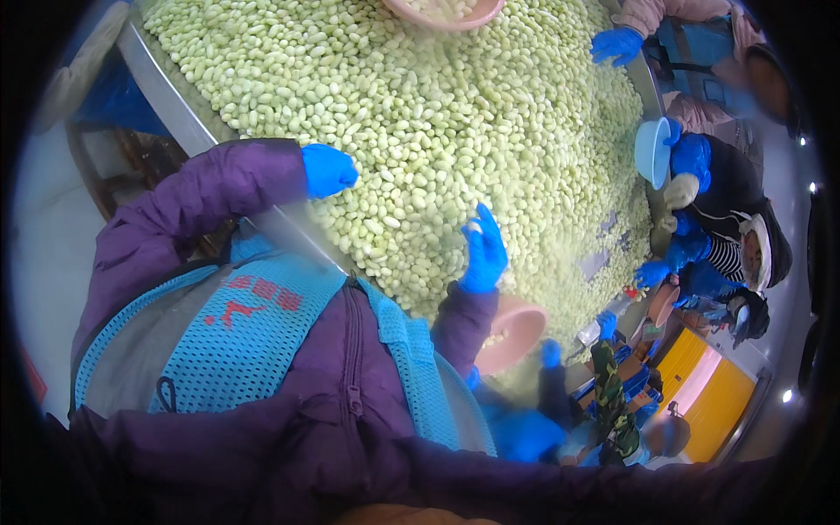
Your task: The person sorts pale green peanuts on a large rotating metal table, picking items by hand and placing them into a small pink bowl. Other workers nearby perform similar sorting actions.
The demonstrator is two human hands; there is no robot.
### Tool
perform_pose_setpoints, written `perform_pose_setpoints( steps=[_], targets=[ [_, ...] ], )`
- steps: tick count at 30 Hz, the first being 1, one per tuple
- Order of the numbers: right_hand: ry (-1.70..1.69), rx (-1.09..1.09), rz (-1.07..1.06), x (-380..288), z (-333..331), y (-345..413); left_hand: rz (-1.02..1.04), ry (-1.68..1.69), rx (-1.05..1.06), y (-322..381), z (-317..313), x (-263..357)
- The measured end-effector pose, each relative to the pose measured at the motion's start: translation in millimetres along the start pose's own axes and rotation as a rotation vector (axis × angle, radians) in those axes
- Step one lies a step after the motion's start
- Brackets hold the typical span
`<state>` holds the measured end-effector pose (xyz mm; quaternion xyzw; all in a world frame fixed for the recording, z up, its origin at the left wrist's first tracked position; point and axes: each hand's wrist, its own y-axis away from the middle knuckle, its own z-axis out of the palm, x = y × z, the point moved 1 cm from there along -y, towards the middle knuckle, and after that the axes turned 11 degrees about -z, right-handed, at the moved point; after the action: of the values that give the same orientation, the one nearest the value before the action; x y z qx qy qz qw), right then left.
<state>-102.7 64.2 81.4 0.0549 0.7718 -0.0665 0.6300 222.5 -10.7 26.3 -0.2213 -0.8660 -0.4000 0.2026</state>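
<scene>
A deep layer of small pale green oval fruits or kernels [407,118] covers the metal-edged table before me. My left hand [328,171], in a blue glove, is curled low over the pieces near the table's close edge. Its fingertips are turned away, so what it holds is hidden. Farther right, my right hand [484,252], gloved in blue too, is raised just above the layer with its fingers bent. A small whitish piece [474,226] shows at its fingertips. Beside my right forearm stands a pink basin [528,321] with a few pieces inside.
Another pink basin [453,26] holding pieces sits at the far side. The table's metal rim [167,92] runs along my left. Across the table, co-workers' gloved hands [617,46] reach in, near a light blue basin [651,154]. A co-worker's blue sleeve [525,433] is close at my right.
</scene>
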Motion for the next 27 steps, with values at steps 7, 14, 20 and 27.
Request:
perform_pose_setpoints(
  steps=[7, 14, 20, 27],
  targets=[
    [-0.240, 0.088, 0.249, -4, 3, 26, 0.089, -0.065, 0.023, -31, 10, 36],
    [-0.154, -0.154, 0.104, -42, 59, -84, -0.039, -0.166, -0.101, -37, 17, 41],
    [-0.291, -0.307, -0.335, -103, 153, -235, -0.079, -0.189, -0.076, -42, 28, 52],
    [0.079, -0.308, -0.610, -60, 160, -216, -0.144, -0.162, -0.077, -38, 35, 53]
  ],
)
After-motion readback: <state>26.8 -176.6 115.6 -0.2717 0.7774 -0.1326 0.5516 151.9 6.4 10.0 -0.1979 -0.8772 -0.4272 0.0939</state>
